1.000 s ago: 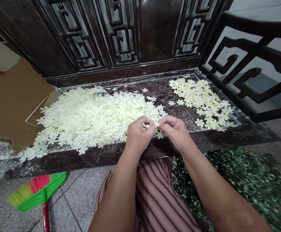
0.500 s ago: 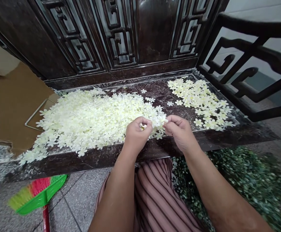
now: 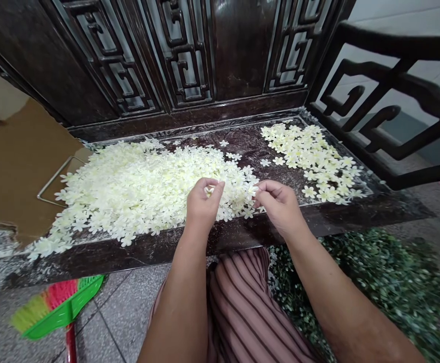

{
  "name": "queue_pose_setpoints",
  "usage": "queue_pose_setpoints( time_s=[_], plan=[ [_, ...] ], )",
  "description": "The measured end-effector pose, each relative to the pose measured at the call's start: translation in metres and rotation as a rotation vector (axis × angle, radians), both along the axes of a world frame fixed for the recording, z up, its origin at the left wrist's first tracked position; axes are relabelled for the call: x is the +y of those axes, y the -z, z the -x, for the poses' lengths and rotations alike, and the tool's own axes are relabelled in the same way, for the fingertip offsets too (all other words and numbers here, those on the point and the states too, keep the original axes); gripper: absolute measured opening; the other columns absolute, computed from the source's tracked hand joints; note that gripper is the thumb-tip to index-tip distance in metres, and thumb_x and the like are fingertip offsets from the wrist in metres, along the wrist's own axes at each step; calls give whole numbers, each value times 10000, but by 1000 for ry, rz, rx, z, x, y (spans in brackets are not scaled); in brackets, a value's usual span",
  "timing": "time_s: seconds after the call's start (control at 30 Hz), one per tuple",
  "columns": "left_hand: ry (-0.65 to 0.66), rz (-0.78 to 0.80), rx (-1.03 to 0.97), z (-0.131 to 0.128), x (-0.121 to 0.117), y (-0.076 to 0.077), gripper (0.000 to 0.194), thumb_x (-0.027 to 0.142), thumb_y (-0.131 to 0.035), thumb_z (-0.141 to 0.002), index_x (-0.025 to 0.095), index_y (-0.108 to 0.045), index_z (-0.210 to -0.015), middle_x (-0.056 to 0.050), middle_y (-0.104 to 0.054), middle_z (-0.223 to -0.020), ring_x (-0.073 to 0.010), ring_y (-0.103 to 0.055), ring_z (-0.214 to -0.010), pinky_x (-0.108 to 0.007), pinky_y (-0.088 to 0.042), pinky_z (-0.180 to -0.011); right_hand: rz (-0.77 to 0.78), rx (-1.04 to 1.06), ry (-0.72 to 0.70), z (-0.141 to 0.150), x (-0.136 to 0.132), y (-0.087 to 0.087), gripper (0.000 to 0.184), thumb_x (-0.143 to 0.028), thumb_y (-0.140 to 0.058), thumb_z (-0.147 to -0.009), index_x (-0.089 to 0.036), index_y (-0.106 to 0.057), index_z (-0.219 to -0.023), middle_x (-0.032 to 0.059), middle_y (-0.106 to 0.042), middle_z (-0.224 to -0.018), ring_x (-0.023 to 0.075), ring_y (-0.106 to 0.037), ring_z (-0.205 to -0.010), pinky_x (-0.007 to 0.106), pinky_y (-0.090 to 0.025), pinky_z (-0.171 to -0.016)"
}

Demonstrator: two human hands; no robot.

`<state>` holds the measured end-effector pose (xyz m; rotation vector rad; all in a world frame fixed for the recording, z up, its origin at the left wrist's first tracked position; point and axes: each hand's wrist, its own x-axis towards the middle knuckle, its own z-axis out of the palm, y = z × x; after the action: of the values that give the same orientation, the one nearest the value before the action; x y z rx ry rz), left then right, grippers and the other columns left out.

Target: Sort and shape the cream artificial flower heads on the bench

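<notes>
My right hand (image 3: 278, 205) pinches a small white artificial flower (image 3: 252, 190) between thumb and forefinger, over the right end of a large heap of such flowers (image 3: 140, 186). To its left, my left hand (image 3: 204, 204) is closed, thumb and forefinger curled toward each other. A pale petal-like bit shows within that curl; the rest of what it holds is hidden by the fingers. A gap lies between the two hands. A smaller spread of yellow-centred white flowers (image 3: 314, 159) lies on the dark wooden seat to the right.
A carved dark backrest (image 3: 238, 55) rises behind the seat, and an openwork armrest (image 3: 394, 101) borders the right. Brown cardboard (image 3: 23, 166) with a metal wire handle stands at left. On the floor are a green and red broom (image 3: 59, 307) and green artificial foliage (image 3: 386, 282).
My hands were together at first. My left hand has moved left, away from my right hand, which has shifted slightly right and keeps a flower at its fingertips.
</notes>
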<state>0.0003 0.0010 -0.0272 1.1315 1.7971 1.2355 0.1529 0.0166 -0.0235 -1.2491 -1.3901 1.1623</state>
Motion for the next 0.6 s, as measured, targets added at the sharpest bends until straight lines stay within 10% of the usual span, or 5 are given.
queue_pose_setpoints(
  time_s=[0.1,0.33,0.6],
  plan=[
    [-49,-10,25,2,0,-1,323,356,-647,-680,199,-626,-961,16,-556,-744,-57,-387,-455,-215,-309,-465,13,-29,3,2,0,-2,101,-256,-482,-610,-192,-472,-531,-26,-437,-564,112,-437,-497,271,-331,-519],
    [341,59,-376,-17,-8,-10,280,320,-669,-680,152,-663,-904,38,-528,-589,-46,-371,-462,-203,-324,-488,-98,-5,-88,4,-2,0,104,-221,-506,-636,-184,-493,-540,-2,-468,-643,122,-451,-596,261,-352,-544],
    [309,44,-564,-19,-7,-9,232,352,-693,-645,151,-590,-700,56,-505,-534,-26,-353,-414,-182,-265,-425,31,118,-150,5,-3,-4,98,-234,-536,-676,-182,-541,-592,-23,-508,-588,110,-492,-550,268,-442,-553]
  ],
)
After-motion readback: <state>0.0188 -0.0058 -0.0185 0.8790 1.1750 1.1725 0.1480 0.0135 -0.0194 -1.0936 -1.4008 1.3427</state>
